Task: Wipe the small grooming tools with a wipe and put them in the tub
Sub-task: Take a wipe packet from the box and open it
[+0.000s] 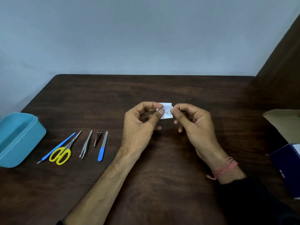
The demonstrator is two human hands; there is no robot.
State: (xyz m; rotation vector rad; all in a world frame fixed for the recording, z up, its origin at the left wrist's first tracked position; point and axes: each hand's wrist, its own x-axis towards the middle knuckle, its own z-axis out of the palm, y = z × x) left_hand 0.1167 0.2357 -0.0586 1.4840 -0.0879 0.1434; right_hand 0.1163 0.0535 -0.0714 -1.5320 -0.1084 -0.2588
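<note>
Hands: left hand (139,125) and right hand (194,125), frame centre, thumbs and forefingers pinching a sealed wipe sachet (167,110) at opposite edges.
Tools: five (86,144) in a row lower left, unwiped.
Tub (34,135): far left, empty.
Progress: barely begun; open the sachet, wipe, load.

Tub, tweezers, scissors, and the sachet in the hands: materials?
Tub: looks like moulded plastic, matte teal, with rounded corners and one even colour.
Tweezers: likely bare steel, grey with a dull sheen.
Scissors: grey metal blades, glossy yellow handle loops that look plastic.
Sachet, pinched by left hand and right hand: white with printed text; paper or foil laminate, cannot tell.
</note>
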